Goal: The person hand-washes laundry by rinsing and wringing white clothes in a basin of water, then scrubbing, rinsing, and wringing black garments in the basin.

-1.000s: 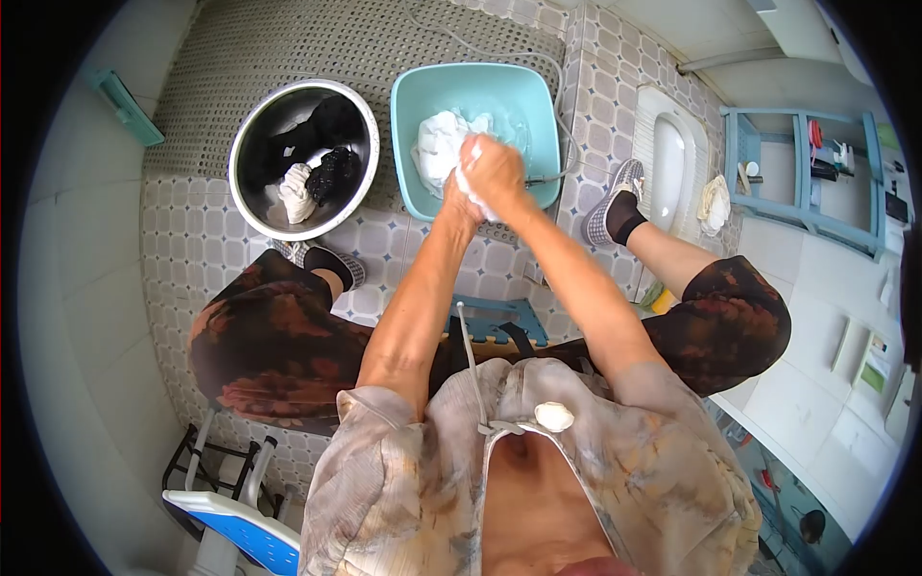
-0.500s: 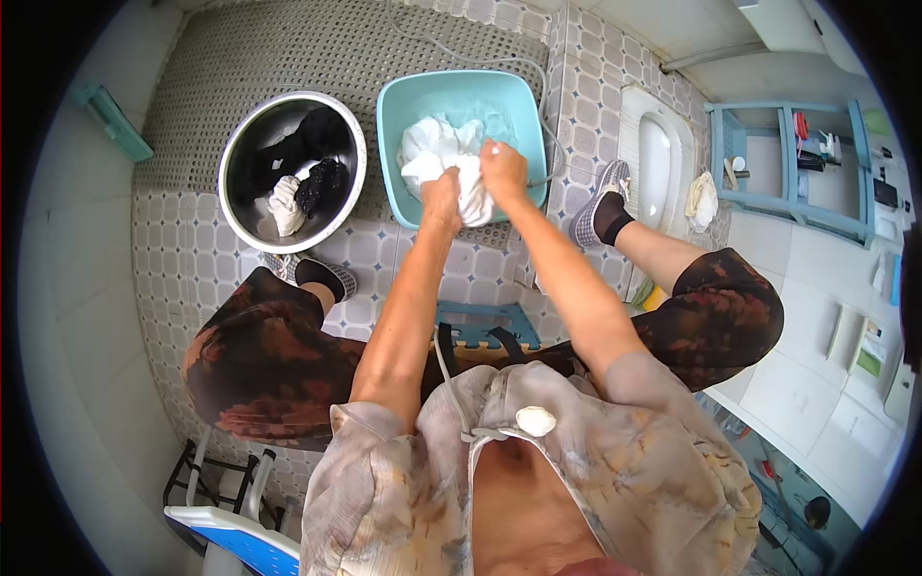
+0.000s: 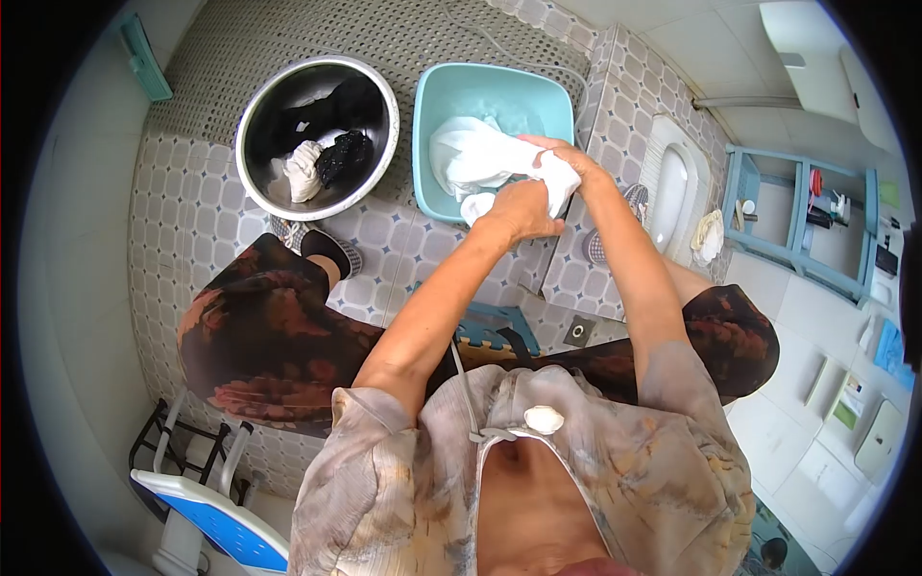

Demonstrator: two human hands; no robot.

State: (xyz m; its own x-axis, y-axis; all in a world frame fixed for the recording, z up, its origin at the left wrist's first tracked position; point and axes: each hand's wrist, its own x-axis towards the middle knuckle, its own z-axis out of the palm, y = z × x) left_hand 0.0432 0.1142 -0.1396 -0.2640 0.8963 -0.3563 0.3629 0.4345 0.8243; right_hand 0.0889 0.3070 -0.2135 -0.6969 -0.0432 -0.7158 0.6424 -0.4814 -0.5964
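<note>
A wet white cloth (image 3: pixel 475 154) lies partly in the light-blue plastic basin (image 3: pixel 424 106), with its near right part lifted over the basin's right front corner. My left hand (image 3: pixel 523 209) grips the lower edge of this cloth, fingers pointing right. On its upper right side, my right hand (image 3: pixel 579 163) is closed around the bunched end. Clear water (image 3: pixel 499 94) shows in the far part of the basin. The exact kind of the white cloth cannot be made out.
Left of the basin stands a metal bowl (image 3: pixel 389 158) holding dark clothes (image 3: pixel 336 115) and a twisted white cloth (image 3: pixel 303 171). A squat toilet (image 3: pixel 675 182) and a blue shelf rack (image 3: pixel 797 252) are on the right. A blue-seated chair (image 3: pixel 216 523) stands lower left.
Both hands have moved right with the white cloth, which was bunched between them and now stretches out toward the basin's right corner. The view has shifted slightly.
</note>
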